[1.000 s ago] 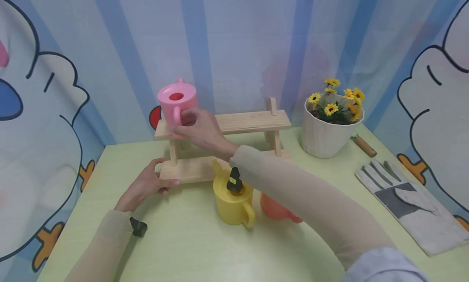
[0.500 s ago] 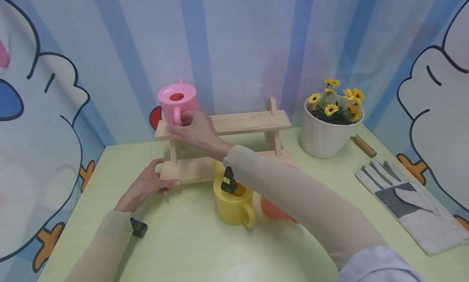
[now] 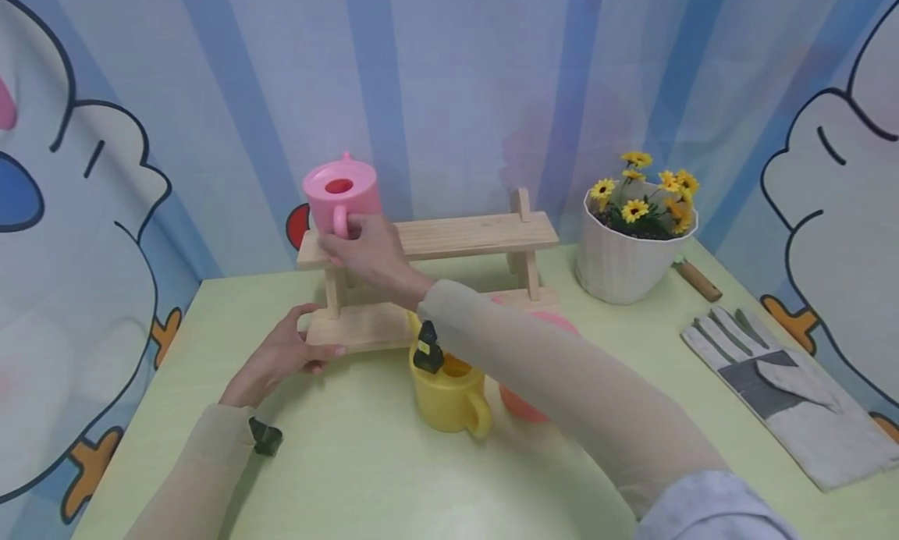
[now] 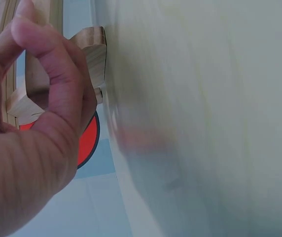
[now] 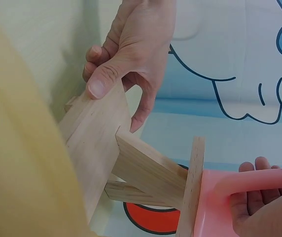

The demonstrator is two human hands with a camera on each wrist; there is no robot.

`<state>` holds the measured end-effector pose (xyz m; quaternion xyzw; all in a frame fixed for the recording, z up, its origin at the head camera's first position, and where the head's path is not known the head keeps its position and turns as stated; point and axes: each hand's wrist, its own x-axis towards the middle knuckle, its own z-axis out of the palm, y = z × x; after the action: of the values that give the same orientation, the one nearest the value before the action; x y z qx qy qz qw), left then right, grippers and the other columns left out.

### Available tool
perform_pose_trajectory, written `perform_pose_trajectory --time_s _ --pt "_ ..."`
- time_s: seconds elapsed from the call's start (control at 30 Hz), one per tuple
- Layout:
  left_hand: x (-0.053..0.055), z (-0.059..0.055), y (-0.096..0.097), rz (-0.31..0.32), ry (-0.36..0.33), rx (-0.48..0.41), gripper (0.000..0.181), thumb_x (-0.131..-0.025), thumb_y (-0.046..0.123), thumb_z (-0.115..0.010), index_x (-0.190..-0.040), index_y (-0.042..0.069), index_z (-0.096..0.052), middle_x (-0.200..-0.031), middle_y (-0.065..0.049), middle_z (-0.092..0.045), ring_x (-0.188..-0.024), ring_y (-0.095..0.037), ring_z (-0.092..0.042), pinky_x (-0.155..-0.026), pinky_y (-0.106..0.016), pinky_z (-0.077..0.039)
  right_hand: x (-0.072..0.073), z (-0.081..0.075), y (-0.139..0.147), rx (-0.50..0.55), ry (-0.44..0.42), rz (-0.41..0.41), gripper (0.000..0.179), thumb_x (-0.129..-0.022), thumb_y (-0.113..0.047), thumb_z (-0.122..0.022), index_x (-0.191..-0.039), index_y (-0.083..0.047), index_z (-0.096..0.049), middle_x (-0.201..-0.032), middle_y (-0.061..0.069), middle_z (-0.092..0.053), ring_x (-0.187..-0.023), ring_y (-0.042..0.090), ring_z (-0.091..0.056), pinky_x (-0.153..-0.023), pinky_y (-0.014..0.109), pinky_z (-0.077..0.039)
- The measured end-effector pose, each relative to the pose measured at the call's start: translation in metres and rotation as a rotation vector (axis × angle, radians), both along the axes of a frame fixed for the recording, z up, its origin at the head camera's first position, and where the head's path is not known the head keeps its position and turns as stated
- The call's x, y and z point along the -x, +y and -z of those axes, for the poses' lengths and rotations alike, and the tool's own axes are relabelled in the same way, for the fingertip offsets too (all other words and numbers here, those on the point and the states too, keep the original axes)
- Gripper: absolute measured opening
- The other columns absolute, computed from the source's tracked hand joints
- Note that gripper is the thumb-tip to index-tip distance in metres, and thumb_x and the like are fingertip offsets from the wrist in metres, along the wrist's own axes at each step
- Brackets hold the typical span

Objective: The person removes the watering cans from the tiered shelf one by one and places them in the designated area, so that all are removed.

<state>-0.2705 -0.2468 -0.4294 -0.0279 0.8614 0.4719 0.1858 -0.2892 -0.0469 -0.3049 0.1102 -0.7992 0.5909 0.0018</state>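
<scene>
A pink watering can (image 3: 337, 200) stands upright on the left end of the upper board of a two-tier wooden shelf (image 3: 477, 234). My right hand (image 3: 375, 255) holds its handle, fingers passing behind the loop in the right wrist view. There the can's base (image 5: 210, 207) meets the board. With my left hand (image 3: 284, 349) I grip the left end of the lower board (image 5: 94, 143), thumb on top. A yellow watering can (image 3: 445, 403) stands in front of the shelf, under my right wrist. Beside it is an orange-pink watering can (image 3: 520, 403), partly hidden by my right sleeve.
A white pot (image 3: 618, 267) of yellow flowers stands right of the shelf, with a wooden-handled tool (image 3: 698, 280) behind it. Gardening gloves (image 3: 794, 399) lie at the table's right side. A printed curtain (image 3: 463, 95) hangs close behind the shelf.
My right hand and forearm have shifted slightly left and lower at the pink can's handle, uncovering more of the orange-pink can's top. The pink can and my left hand stay in place.
</scene>
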Motion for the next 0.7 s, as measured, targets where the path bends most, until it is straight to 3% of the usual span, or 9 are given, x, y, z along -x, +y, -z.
perform_pose_trajectory --time_s 0.4,0.6,0.7 --pt "-0.0007 -0.0007 -0.0001 0.001 0.001 0.006 0.115 -0.095 0.036 -0.088 -0.174 0.011 -0.008 -0.113 -0.012 -0.068 -0.076 -0.015 -0.065 -0.079 -0.029 -0.054 0.0019 0.0025 -0.0055 0.1 -0.049 -0.018 0.019 -0.107 -0.018 -0.072 -0.117 -0.004 -0.078 -0.109 0.011 -0.084 -0.096 0.017 -0.08 -0.08 0.022 -0.057" --pt "-0.0014 -0.001 -0.0001 0.007 0.005 -0.016 0.115 -0.095 0.035 -0.088 -0.173 0.01 -0.007 -0.108 -0.01 -0.068 -0.074 -0.015 -0.064 -0.078 -0.029 -0.054 0.0003 0.0036 -0.0066 0.123 -0.039 -0.023 0.018 -0.111 -0.02 -0.066 -0.114 -0.005 -0.074 -0.104 0.009 -0.081 -0.094 0.017 -0.076 -0.084 0.029 -0.059" --pt "-0.0016 -0.0011 -0.0002 0.003 0.0 -0.012 0.116 -0.095 0.036 -0.088 -0.174 0.01 -0.007 -0.108 -0.009 -0.069 -0.074 -0.015 -0.064 -0.079 -0.029 -0.054 -0.0006 0.004 -0.0066 0.151 -0.02 -0.032 0.022 -0.113 -0.021 -0.06 -0.105 -0.004 -0.071 -0.095 0.007 -0.076 -0.085 0.015 -0.069 -0.076 0.03 -0.056"
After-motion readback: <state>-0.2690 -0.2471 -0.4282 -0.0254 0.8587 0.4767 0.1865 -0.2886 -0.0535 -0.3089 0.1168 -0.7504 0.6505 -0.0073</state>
